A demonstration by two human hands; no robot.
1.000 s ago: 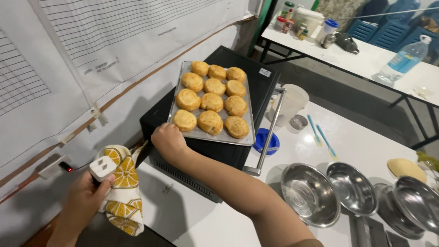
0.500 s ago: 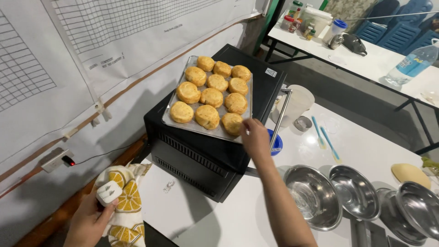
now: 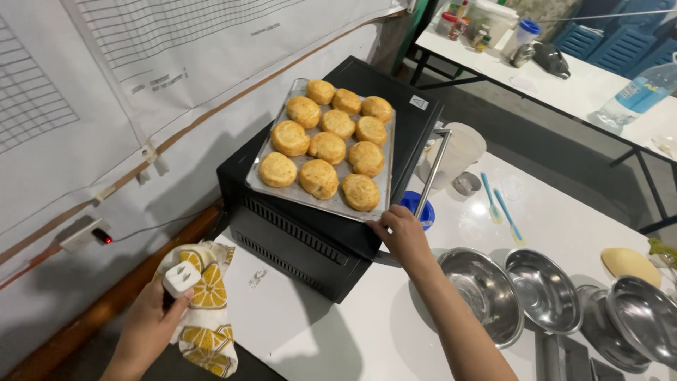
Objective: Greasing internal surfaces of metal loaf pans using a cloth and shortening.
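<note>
The right hand (image 3: 402, 233) had slid from the tray's left corner to its lower right corner, fingers curled over the rim of the thin metal baking tray (image 3: 282, 185) (golden, crusty round buns (image 3: 328, 147) in rows) atop the boxy black oven (image 3: 317, 233) at centre frame. At lower left, the left hand (image 3: 151, 324) stayed clamped on a white plug (image 3: 182, 279) and an orange-print cloth (image 3: 204, 321).

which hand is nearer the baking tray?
Right. The right hand touches the baking tray at its near corner; the left hand is well below-left, holding a plug and cloth.
</note>
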